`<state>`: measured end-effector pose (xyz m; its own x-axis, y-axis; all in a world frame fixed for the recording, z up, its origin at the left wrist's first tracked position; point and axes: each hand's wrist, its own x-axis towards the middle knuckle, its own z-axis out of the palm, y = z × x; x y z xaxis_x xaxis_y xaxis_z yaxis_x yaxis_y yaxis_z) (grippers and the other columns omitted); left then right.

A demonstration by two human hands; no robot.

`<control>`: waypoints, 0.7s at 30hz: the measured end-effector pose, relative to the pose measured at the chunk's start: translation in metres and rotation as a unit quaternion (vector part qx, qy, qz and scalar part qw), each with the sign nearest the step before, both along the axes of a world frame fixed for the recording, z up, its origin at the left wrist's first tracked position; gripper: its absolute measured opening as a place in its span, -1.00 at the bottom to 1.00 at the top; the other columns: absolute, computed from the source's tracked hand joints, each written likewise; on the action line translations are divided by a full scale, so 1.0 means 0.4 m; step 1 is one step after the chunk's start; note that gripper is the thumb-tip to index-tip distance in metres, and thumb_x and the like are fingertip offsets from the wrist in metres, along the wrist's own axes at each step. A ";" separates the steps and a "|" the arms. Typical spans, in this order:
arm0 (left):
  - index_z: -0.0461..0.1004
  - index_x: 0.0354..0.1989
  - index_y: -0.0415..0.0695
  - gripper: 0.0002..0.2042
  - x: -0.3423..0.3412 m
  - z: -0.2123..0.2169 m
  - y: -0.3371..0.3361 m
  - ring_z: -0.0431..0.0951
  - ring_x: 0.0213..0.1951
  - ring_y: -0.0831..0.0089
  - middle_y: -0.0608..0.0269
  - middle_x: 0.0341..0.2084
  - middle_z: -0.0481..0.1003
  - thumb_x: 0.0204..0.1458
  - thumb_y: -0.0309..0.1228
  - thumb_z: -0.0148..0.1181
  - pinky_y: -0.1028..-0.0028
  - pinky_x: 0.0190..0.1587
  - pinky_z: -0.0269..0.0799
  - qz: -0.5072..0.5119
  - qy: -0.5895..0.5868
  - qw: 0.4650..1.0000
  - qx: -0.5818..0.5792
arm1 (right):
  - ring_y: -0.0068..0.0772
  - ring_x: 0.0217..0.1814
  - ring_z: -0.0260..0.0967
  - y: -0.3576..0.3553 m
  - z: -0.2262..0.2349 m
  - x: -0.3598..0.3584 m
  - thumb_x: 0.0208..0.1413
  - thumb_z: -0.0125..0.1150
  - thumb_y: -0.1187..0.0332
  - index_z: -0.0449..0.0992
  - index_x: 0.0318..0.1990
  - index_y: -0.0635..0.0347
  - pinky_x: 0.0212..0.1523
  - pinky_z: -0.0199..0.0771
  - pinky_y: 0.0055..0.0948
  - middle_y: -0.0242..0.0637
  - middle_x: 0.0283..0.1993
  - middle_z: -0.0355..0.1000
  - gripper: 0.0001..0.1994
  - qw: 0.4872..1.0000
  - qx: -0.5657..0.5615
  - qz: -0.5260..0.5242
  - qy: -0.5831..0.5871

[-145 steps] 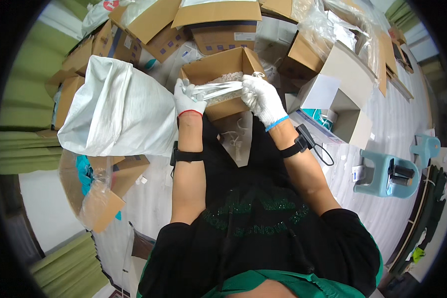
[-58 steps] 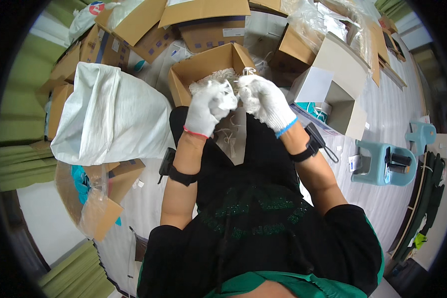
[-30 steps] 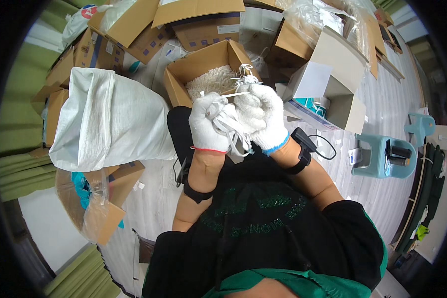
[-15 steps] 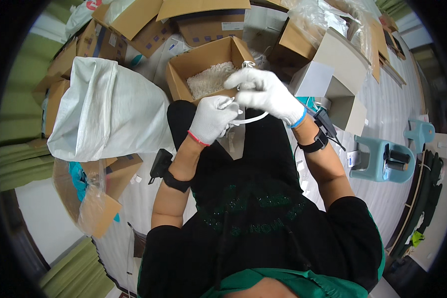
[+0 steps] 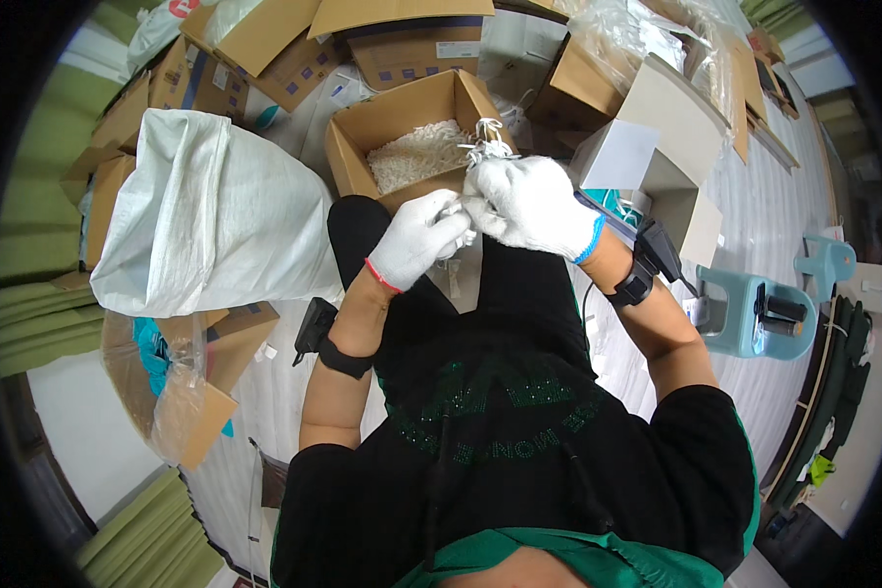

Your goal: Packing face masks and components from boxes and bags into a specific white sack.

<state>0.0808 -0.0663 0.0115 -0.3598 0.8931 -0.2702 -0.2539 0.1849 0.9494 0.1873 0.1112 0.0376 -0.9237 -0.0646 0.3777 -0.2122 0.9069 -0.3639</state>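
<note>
My left hand [image 5: 418, 240], in a white knit glove with a red cuff, is closed in a pinch above my lap, on a white cord. Against its fingertips, my right hand [image 5: 534, 206], gloved in white with a blue cuff, pinches at the same spot. Most of the cord is hidden between the gloves. Just beyond my hands stands an open cardboard box [image 5: 348, 165] with a heap of white cord-like pieces [image 5: 419, 157] in it. A tangle of white cords [image 5: 490, 137] hangs at the box's right corner, beside my right hand.
A large white woven sack [image 5: 211, 216] bulges at my left. Below it sits a carton [image 5: 230, 367] with clear plastic and teal items. More cartons [image 5: 412, 59] line the far side. At right are a grey-white box [image 5: 691, 201] and a light blue stool [image 5: 730, 314].
My right hand has turned over and come down onto my left fingertips. The white curved cord that showed under it is now mostly covered. More of the hanging tangle shows.
</note>
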 end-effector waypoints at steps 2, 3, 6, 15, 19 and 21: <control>0.46 -0.33 -0.22 -0.89 0.015 0.003 0.007 0.38 -0.52 0.72 0.45 -0.54 0.42 0.14 -0.43 0.10 0.68 -0.48 0.26 0.048 -0.036 0.998 0.027 | -0.15 -0.50 0.47 0.002 0.007 0.008 0.11 0.12 0.20 0.45 -0.35 0.06 -0.49 0.45 -0.25 -0.28 -0.51 0.46 -0.84 1.000 -0.012 -0.015 0.000; 0.46 -0.36 -0.21 -0.87 0.029 0.012 0.014 0.38 -0.51 0.73 0.45 -0.55 0.41 0.16 -0.42 0.09 0.69 -0.47 0.25 0.075 -0.039 0.996 0.038 | -0.14 -0.50 0.47 -0.003 0.006 0.012 0.11 0.12 0.22 0.45 -0.35 0.06 -0.49 0.45 -0.25 -0.25 -0.51 0.46 -0.85 0.999 -0.033 -0.022 -0.015; 0.44 -0.44 -0.17 -0.82 0.069 0.029 0.033 0.36 -0.53 0.75 0.46 -0.58 0.39 0.19 -0.39 0.10 0.69 -0.50 0.23 0.147 -0.140 0.977 0.060 | -0.28 -0.56 0.42 -0.019 0.004 0.030 0.19 0.07 0.29 0.43 -0.33 0.14 -0.51 0.39 -0.34 -0.30 -0.53 0.43 -0.86 0.986 -0.152 -0.013 -0.061; 0.30 -0.65 -0.02 -0.72 0.110 0.065 0.054 0.30 -0.70 0.68 0.46 -0.69 0.32 0.03 -0.63 0.13 0.67 -0.63 0.24 0.224 -0.408 0.860 0.211 | -0.73 -0.68 0.00 -0.089 0.001 0.072 0.20 0.07 0.36 0.38 -0.37 0.21 -0.68 -0.02 -0.69 -0.53 -0.58 0.16 -0.86 0.485 -0.869 0.061 -0.074; 0.31 -0.55 -0.02 -0.81 0.119 0.063 0.064 0.36 -0.58 0.62 0.41 -0.62 0.28 -0.02 -0.62 0.06 0.65 -0.59 0.30 0.204 -0.464 0.820 0.267 | -0.71 -0.78 -0.11 -0.098 0.001 0.078 0.17 0.04 0.27 0.22 -0.52 0.11 -0.78 -0.08 -0.64 -0.53 -0.67 0.08 -0.74 0.323 -0.942 0.083 -0.028; 0.27 -0.56 -0.04 -0.82 0.110 0.065 0.066 0.33 -0.58 0.66 0.40 -0.61 0.27 -0.03 -0.62 0.06 0.70 -0.58 0.31 0.184 -0.548 0.772 0.264 | -0.70 -0.79 -0.13 -0.102 0.001 0.074 0.17 0.03 0.26 0.19 -0.54 0.08 -0.78 -0.08 -0.63 -0.55 -0.71 0.04 -0.72 0.291 -0.950 0.112 0.003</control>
